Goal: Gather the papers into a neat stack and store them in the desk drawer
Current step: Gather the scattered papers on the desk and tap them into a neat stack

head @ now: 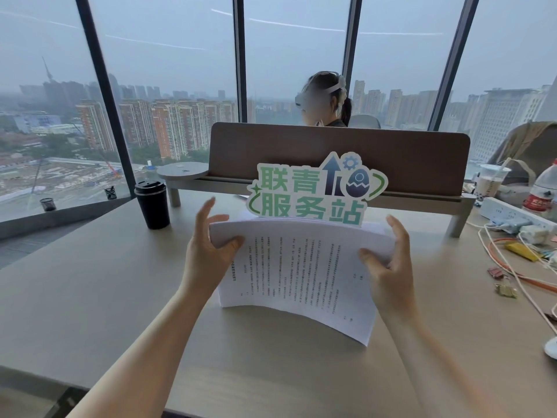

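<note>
1. Fingers of the left hand (pixel 208 254) and right hand (pixel 388 267) clasp the thick white stack of printed papers (pixel 301 267) by its two short side edges.
2. Its long axis runs left to right between the hands, the printed face tilted toward the camera.
3. Its bottom edge stands on the beige bench (pixel 90 297), just before a green-lettered cutout sign (pixel 313 191).

High-rise office: desk (pixel 90 297), partition (pixel 331 155), skyline windows (pixel 168 86).

two bare forearms, no sleeves showing, left hand (pixel 208 251), right hand (pixel 388 267), no rings or watch
</note>
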`<action>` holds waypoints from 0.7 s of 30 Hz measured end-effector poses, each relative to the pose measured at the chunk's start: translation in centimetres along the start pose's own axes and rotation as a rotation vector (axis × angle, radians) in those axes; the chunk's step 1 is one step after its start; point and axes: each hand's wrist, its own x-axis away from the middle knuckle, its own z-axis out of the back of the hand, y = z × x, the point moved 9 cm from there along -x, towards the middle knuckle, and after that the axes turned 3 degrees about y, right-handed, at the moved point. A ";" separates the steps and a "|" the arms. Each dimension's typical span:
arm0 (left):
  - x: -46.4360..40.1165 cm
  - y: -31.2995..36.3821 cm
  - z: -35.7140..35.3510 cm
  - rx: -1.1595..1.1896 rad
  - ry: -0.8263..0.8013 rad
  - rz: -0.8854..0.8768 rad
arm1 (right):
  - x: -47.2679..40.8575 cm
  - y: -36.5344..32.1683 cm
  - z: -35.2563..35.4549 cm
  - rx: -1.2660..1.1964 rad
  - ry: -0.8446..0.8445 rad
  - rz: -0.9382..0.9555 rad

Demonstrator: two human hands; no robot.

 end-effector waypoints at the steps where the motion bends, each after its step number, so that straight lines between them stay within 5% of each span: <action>1: 0.1 -1.0 -0.2 0.074 -0.022 0.081 | 0.0 0.5 -0.1 -0.046 -0.011 -0.034; 4: 1.0 -3.1 -1.5 0.265 -0.094 0.281 | 0.4 1.0 -0.6 -0.087 -0.061 -0.092; 10: 0.6 -3.4 -0.5 0.373 -0.027 0.255 | -0.1 -0.3 -0.9 -0.160 -0.082 -0.014; 14: 2.6 -6.1 -1.8 0.283 -0.188 0.349 | 1.6 3.4 -1.9 -0.115 -0.136 -0.174; 21: 4.0 -7.4 -1.2 0.299 -0.140 0.370 | 2.8 6.6 -2.2 -0.100 -0.131 -0.311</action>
